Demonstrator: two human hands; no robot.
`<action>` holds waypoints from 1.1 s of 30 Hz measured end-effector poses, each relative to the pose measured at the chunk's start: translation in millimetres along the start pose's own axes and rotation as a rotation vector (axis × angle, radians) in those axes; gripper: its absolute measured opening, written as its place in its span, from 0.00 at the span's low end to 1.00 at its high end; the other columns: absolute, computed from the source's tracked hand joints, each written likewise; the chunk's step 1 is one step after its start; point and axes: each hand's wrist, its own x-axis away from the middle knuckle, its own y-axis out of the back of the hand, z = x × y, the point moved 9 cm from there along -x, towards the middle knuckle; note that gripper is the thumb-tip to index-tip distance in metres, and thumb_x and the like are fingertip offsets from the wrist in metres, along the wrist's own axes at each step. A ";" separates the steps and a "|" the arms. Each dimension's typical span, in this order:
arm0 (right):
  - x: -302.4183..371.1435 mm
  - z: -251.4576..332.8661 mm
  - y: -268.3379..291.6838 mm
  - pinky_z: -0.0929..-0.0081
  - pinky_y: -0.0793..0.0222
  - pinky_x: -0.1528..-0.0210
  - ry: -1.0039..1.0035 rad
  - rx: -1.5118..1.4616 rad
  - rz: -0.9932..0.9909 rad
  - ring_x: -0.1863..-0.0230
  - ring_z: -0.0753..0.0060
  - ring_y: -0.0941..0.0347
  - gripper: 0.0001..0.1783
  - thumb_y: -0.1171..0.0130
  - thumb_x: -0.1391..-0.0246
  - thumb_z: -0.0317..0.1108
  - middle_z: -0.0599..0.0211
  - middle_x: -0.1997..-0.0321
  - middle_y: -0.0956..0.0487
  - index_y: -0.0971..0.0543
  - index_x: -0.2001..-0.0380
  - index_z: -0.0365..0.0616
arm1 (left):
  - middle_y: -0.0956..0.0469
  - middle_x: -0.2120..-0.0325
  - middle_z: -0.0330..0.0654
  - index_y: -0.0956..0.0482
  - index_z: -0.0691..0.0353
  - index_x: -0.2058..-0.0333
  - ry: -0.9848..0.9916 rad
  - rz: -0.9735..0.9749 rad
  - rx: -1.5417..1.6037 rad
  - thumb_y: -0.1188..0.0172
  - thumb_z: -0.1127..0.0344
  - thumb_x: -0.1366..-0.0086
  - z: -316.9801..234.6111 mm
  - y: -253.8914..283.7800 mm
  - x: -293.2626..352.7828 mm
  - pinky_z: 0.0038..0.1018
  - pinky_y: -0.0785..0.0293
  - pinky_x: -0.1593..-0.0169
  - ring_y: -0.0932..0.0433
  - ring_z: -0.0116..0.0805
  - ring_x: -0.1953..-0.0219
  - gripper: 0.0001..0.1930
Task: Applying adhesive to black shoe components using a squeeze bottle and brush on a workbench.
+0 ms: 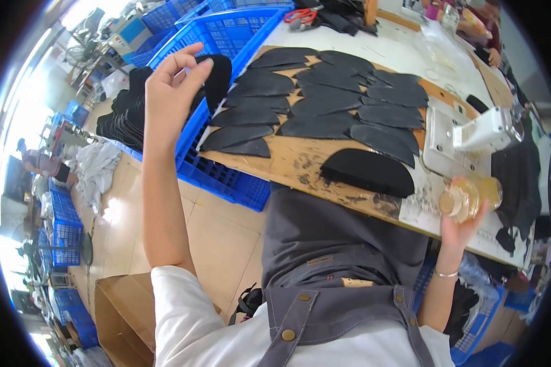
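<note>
My left hand (pixel 176 82) is raised at the basket's edge, thumb and fingers pinched on a black curved piece (pixel 218 82) that hangs down beside the table. My right hand (pixel 462 229), at the table's right front, is closed round a clear bottle (pixel 468 199) with yellowish contents and a tan end. The bottle lies tilted in the grip. Between the hands, several black half-oval pieces (pixel 324 105) overlap in rows on the wooden board (pixel 281 160). Near the front edge lies a fuzzier black half-oval piece (pixel 367 173).
A white machine (pixel 465 137) stands just beyond my right hand. Blue plastic baskets (pixel 223 183) line the table's left side, with a stack of black pieces (pixel 121 116) by my left forearm. Red-handled pliers (pixel 301 18) lie at the back. A cardboard box (pixel 122 318) is on the floor.
</note>
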 end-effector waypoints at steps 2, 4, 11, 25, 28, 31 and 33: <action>1.0 -0.2 -0.4 0.54 0.48 0.36 -0.006 0.003 -0.002 0.36 0.52 0.45 0.36 0.46 0.46 0.53 0.52 0.38 0.38 0.39 0.41 0.42 | 0.25 0.55 0.46 0.27 0.62 0.76 -0.178 -0.012 -0.310 0.36 0.69 0.48 -5.2 0.3 7.7 0.34 0.36 0.47 0.28 0.39 0.52 0.08; 2.2 -0.4 -0.5 0.54 0.49 0.36 -0.012 0.009 0.012 0.36 0.52 0.45 0.36 0.46 0.46 0.53 0.52 0.38 0.39 0.39 0.41 0.42 | 0.25 0.56 0.47 0.27 0.62 0.76 -0.287 0.040 -0.521 0.36 0.70 0.51 -11.7 -23.0 31.5 0.40 0.39 0.45 0.30 0.46 0.49 0.08; 2.2 -2.2 -5.3 0.55 0.50 0.35 -0.015 0.009 -0.024 0.34 0.54 0.47 0.38 0.48 0.45 0.53 0.53 0.36 0.40 0.42 0.39 0.41 | 0.30 0.51 0.46 0.29 0.60 0.77 -0.327 0.294 -0.684 0.37 0.71 0.53 22.8 -89.7 102.9 0.47 0.46 0.40 0.36 0.48 0.44 0.08; 4.2 -4.9 -13.4 0.54 0.52 0.34 -0.080 -0.026 0.178 0.33 0.56 0.49 0.37 0.50 0.44 0.53 0.54 0.35 0.42 0.43 0.38 0.44 | 0.32 0.49 0.47 0.32 0.61 0.69 0.005 0.022 -0.545 0.27 0.66 0.58 45.6 -68.0 117.8 0.39 0.43 0.43 0.39 0.49 0.43 0.22; 5.7 -4.5 -14.9 0.54 0.50 0.35 -0.074 -0.013 0.175 0.33 0.55 0.49 0.37 0.49 0.44 0.53 0.54 0.36 0.40 0.43 0.38 0.44 | 0.33 0.49 0.51 0.32 0.63 0.62 -0.115 -0.021 -0.549 0.29 0.58 0.56 39.2 -69.3 120.2 0.42 0.45 0.42 0.40 0.51 0.42 0.26; 8.1 -4.3 -21.7 0.53 0.47 0.36 -0.049 -0.026 0.211 0.34 0.54 0.48 0.36 0.50 0.44 0.53 0.54 0.37 0.40 0.43 0.39 0.44 | 0.32 0.51 0.52 0.31 0.63 0.59 -0.307 -0.042 -0.541 0.33 0.59 0.52 23.0 -75.5 130.0 0.45 0.45 0.41 0.37 0.52 0.45 0.24; 10.5 -5.4 -25.9 0.51 0.43 0.38 0.005 0.061 0.205 0.36 0.52 0.46 0.37 0.49 0.45 0.55 0.54 0.38 0.40 0.43 0.39 0.44 | 0.28 0.55 0.50 0.27 0.63 0.59 -0.444 0.037 -0.473 0.37 0.67 0.54 7.9 -96.1 144.7 0.45 0.44 0.41 0.29 0.49 0.51 0.20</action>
